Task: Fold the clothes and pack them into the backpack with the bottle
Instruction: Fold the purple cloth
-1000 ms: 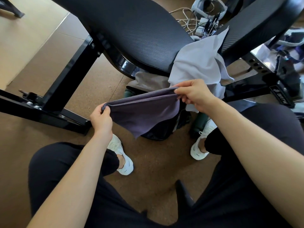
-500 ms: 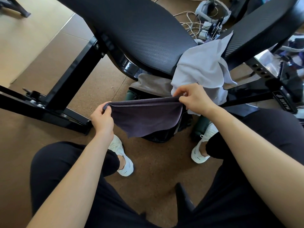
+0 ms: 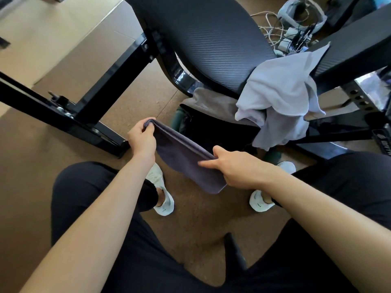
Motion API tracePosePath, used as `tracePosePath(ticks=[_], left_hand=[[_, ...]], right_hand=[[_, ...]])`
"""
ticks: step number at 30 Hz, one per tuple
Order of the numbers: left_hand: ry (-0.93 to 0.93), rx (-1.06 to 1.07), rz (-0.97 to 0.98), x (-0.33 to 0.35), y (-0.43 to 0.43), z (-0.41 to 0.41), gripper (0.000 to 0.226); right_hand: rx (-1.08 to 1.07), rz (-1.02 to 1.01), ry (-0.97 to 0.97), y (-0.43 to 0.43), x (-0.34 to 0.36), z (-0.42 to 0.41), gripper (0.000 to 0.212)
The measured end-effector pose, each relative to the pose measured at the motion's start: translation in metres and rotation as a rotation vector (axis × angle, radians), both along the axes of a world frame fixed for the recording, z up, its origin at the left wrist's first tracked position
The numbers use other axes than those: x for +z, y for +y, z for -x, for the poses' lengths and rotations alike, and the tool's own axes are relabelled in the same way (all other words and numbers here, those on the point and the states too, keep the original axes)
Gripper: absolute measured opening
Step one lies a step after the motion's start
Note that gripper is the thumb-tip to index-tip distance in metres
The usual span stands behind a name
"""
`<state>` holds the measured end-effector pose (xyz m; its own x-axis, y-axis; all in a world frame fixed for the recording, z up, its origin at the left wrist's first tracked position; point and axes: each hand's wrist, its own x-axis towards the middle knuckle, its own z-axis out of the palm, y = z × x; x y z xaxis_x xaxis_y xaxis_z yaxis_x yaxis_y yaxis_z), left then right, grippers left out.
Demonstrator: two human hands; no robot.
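Note:
A folded dark purple cloth (image 3: 186,161) hangs between my hands above the floor. My left hand (image 3: 141,140) pinches its far left corner. My right hand (image 3: 234,166) grips its near right end, lower and closer to me. Behind the cloth a black backpack (image 3: 213,132) stands open on the floor under the bench. A light grey garment (image 3: 281,96) is draped over the bench edge and hangs over the backpack's right side. A beige cloth (image 3: 211,102) lies at the backpack's back rim. No bottle shows.
A black padded bench (image 3: 211,43) with a steel frame (image 3: 101,96) spans the scene. Cables and chargers (image 3: 289,37) lie on the floor behind it. My knees in black trousers and white shoes (image 3: 163,193) flank the cork floor.
My right hand has dropped down and toward me with its end of the cloth, so the cloth now slants. The left hand rose slightly. The view has shifted.

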<state>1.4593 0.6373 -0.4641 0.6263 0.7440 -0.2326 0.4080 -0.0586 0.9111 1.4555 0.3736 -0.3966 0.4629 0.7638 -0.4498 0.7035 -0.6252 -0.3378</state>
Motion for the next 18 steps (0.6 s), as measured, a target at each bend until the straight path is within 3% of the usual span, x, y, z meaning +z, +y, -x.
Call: tracePosePath(ticks=[5,8,13,16,18], left_hand=[[0.014,-0.041,-0.043,0.000,-0.002,0.001,0.026],[0.031,-0.098,-0.076,0.003,-0.004,0.004,0.025],[-0.035,-0.292,-0.002,0.009,-0.016,0.007,0.018],[-0.063,-0.445,0.083,0.015,-0.030,0.009,0.008],[-0.087,-0.507,0.122,0.022,-0.044,0.012,0.012]], right_hand=[[-0.207,-0.077,0.127,-0.003,-0.013,-0.011,0.061],[-0.360,-0.182,0.274,-0.005,-0.015,-0.021,0.075],[-0.820,-0.459,0.641,-0.002,-0.019,-0.025,0.093],[-0.973,-0.614,0.733,0.000,-0.025,-0.030,0.084],[-1.048,-0.712,0.809,0.002,-0.027,-0.033,0.079]])
